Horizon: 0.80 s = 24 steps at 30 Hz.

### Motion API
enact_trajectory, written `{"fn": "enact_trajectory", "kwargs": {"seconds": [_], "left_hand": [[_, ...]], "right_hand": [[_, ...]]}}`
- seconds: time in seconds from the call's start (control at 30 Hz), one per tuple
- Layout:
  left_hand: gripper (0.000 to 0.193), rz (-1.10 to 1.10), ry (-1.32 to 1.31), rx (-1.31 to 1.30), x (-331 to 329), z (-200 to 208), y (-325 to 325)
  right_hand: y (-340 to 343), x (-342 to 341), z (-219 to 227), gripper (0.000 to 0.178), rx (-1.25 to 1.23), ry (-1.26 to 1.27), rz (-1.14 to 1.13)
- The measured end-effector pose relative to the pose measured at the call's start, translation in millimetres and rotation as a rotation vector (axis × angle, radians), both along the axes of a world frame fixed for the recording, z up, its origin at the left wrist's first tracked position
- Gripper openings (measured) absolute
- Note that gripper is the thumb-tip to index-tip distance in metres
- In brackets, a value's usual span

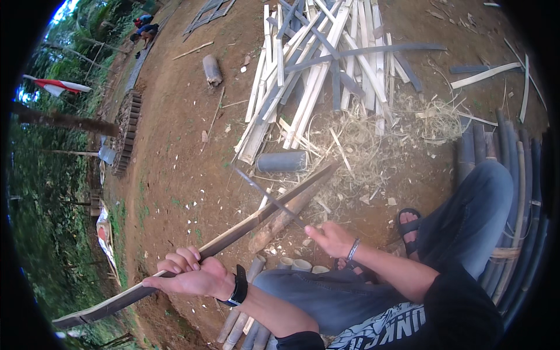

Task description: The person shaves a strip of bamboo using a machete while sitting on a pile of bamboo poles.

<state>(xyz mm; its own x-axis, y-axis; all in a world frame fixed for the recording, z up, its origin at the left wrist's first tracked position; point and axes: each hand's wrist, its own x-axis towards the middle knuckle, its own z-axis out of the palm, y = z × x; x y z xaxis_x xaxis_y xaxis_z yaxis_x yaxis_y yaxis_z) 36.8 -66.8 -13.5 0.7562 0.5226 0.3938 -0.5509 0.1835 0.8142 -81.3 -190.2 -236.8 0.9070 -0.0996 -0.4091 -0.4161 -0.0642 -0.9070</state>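
Note:
My left hand point(192, 275), with a dark watch at the wrist, is closed round a long split bamboo strip point(233, 234). The strip has a dark outer side and a pale edge, and slants from the lower left up to the pile of shavings. In my right hand point(332, 238), which wears a bracelet, is a long narrow knife point(271, 199); its handle is hidden by my fingers. The blade points up and left, crossing the strip ahead of my left hand; I cannot tell whether they touch. Under the strip's far part lies a thick wooden log point(286, 219).
Split bamboo strips point(315, 70) lie heaped ahead, beside curly shavings point(361, 146). A short bamboo section point(282, 161) and another cylindrical piece point(212, 70) rest on the dirt. Bamboo poles point(519, 192) line the right; cut tubes point(300, 265) sit by my knee. A person point(146, 32) is far left.

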Motion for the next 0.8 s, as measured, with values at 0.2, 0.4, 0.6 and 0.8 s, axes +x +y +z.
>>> {"fn": "enact_trajectory", "kwargs": {"seconds": [0.2, 0.4, 0.6, 0.8], "left_hand": [[0.057, -0.009, 0.009, 0.003, -3.1, 2.3, -6.1], [0.058, 0.028, 0.039, 0.006, 2.3, 7.5, -16.3], [0.058, 0.073, 0.028, 0.012, 7.9, 4.0, -8.4], [0.058, 0.048, 0.035, 0.023, 7.6, 5.2, -14.5]], "right_hand": [[-9.4, 3.8, 1.3, 0.076, 0.214, 0.114, -0.152], [-28.4, 4.1, -79.1, 0.076, 0.017, 0.182, -0.272], [16.2, -3.1, -39.8, 0.074, 0.109, -0.029, -0.086], [-17.4, 4.6, -105.2, 0.069, 0.167, 0.192, -0.336]]}}
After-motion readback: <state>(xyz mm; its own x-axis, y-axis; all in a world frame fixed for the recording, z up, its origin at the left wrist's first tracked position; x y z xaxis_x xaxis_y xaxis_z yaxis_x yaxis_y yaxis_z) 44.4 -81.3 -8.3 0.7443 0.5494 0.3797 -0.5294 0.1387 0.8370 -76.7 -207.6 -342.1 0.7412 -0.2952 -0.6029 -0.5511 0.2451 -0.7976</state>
